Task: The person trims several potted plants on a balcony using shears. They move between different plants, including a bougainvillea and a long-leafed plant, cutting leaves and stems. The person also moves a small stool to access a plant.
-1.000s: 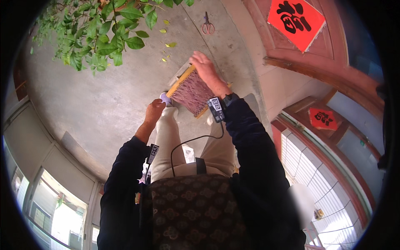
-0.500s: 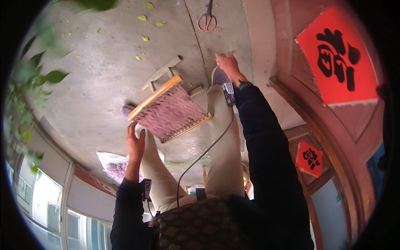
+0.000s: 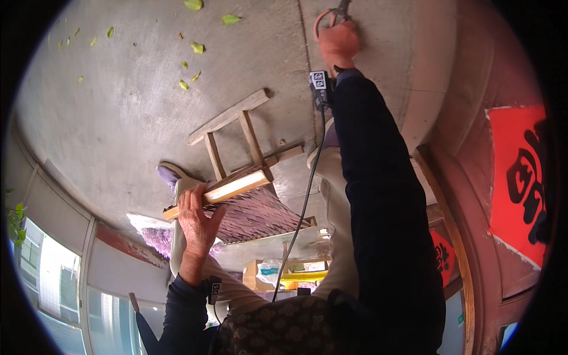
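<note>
My left hand (image 3: 198, 222) grips the light wooden side bar of a small stool (image 3: 236, 189) with a purple woven seat. The stool is tipped on its side over my legs, its wooden legs (image 3: 234, 127) pointing away from me. My right arm stretches far forward to the concrete floor. My right hand (image 3: 338, 42) lies over the orange handles of a pair of scissors (image 3: 324, 16), fingers curled on them. The blades poke out beyond the hand at the top edge.
Green leaves (image 3: 192, 47) are scattered on the concrete floor (image 3: 118, 106). A wooden door with red paper and black characters (image 3: 520, 177) stands at the right. Windows (image 3: 53, 278) run along the lower left. A cardboard box (image 3: 254, 275) and yellow items lie below the stool.
My view has swung forward and down. My right hand moved away from the stool to the scissors on the floor. My left hand keeps its hold on the stool, which has dropped lower.
</note>
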`<state>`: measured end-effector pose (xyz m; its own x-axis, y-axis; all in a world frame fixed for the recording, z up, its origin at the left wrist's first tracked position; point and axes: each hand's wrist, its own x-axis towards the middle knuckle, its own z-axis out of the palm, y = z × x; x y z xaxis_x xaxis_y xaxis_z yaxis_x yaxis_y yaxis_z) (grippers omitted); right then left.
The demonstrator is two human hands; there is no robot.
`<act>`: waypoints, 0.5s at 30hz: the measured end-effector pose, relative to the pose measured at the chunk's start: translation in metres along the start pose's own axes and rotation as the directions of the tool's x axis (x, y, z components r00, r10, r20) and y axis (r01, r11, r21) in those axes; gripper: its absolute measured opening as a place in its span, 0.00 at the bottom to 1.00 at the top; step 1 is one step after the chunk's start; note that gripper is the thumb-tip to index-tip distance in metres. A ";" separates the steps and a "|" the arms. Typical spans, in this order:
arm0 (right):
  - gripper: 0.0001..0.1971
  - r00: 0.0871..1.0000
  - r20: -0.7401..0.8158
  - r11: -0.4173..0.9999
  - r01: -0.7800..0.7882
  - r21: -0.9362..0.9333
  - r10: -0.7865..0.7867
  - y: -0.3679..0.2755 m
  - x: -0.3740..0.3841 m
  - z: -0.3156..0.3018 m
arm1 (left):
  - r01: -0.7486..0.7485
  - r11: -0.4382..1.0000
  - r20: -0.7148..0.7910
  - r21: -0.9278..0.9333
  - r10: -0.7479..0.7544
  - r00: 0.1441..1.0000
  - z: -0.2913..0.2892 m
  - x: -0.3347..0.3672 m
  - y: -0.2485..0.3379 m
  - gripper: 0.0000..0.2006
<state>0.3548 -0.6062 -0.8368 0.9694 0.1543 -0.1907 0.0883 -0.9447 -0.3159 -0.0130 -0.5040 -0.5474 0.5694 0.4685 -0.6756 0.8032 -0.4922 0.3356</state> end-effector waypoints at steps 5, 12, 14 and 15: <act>0.24 0.991 0.082 0.966 0.118 -0.230 -0.101 0.011 0.018 0.010 | -0.052 0.994 0.093 -0.093 0.061 0.994 -0.003 0.012 -0.012 0.26; 0.18 0.778 0.628 1.000 -0.003 -0.008 0.007 0.002 -0.049 -0.069 | -0.187 0.978 0.097 -0.091 0.195 0.976 0.008 -0.024 0.001 0.15; 0.16 0.781 0.620 0.992 0.124 -0.034 -0.076 -0.008 -0.081 -0.119 | -0.254 0.956 0.061 -0.146 0.265 0.962 0.000 -0.049 0.009 0.15; 0.16 0.754 0.607 0.962 0.267 0.063 -0.249 -0.010 -0.096 -0.150 | -0.238 0.964 0.045 -0.117 0.244 0.969 -0.007 -0.062 0.012 0.15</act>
<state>0.2956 -0.6544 -0.6760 0.5704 0.5277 -0.6295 0.3295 -0.8490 -0.4131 -0.0374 -0.5342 -0.4971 0.7397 0.3006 -0.6020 0.6597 -0.5004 0.5607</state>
